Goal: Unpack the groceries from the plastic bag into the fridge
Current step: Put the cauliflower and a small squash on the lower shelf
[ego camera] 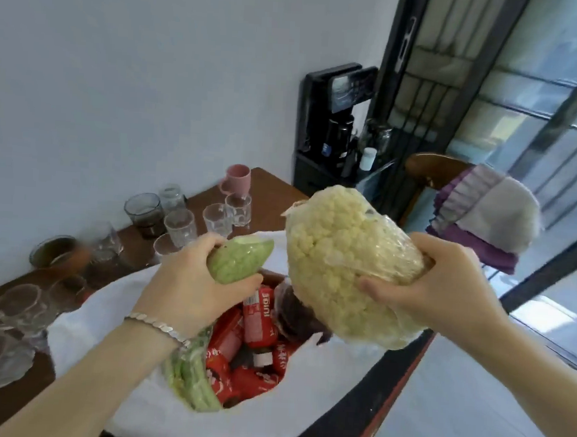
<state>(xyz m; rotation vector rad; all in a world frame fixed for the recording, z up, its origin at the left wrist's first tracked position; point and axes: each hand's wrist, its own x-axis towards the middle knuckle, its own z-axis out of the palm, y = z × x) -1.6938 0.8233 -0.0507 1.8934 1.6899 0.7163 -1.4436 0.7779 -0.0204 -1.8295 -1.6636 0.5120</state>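
My right hand (pixel 445 288) grips the film-wrapped pale cauliflower (pixel 348 269) and my left hand (pixel 188 279) grips a wrapped light-green gourd (pixel 237 260), both lifted just above the open white plastic bag (pixel 319 406) on the bench (pixel 268 190), fridge out of view.
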